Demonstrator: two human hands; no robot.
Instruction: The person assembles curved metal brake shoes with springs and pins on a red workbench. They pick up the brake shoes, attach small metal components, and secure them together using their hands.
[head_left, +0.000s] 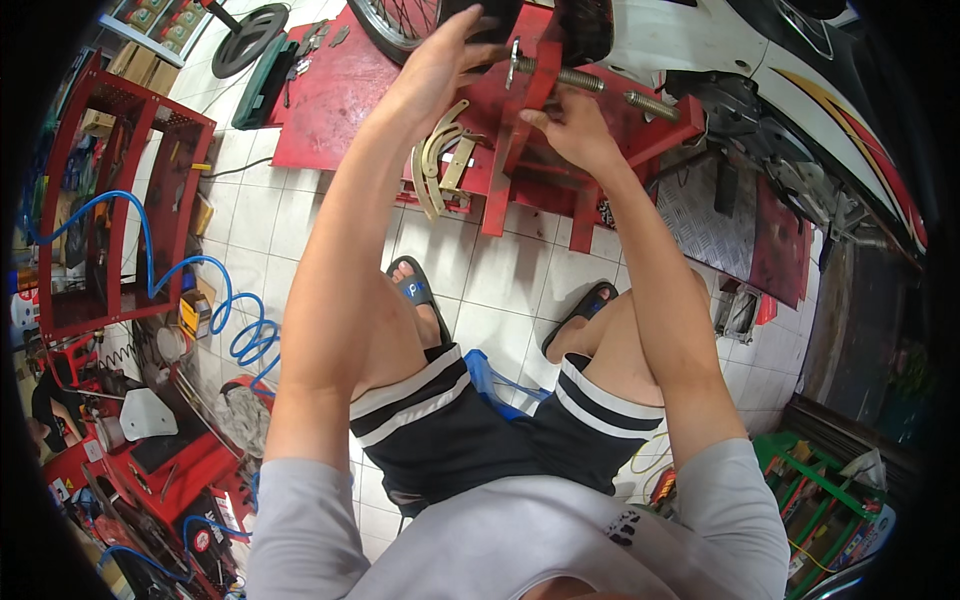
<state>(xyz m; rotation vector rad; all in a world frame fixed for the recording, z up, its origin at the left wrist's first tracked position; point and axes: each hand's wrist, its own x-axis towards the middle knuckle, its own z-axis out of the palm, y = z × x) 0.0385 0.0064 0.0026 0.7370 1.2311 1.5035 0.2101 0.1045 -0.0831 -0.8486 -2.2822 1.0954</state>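
At the top middle stands a red steel wheel clamp (546, 75), with a threaded screw (580, 79) running through it. A metal crossbar handle (513, 65) sits at the screw's left end. My left hand (447, 62) is raised just left of that handle, fingers stretched out and somewhat blurred, holding nothing I can see. Below the screw, my right hand (580, 130) is curled against the clamp frame, thumb pointing left at the red upright; its other fingers are partly hidden. Curved brass-coloured metal arms (432, 165) hang at the red bench's edge beneath my left wrist.
A spoked wheel (395, 25) and a white motorbike body (780, 90) stand beyond the red lift table (320, 110). To the left are a red rack (120, 200) and a coiled blue air hose (215, 290). A green crate (810, 490) is at lower right.
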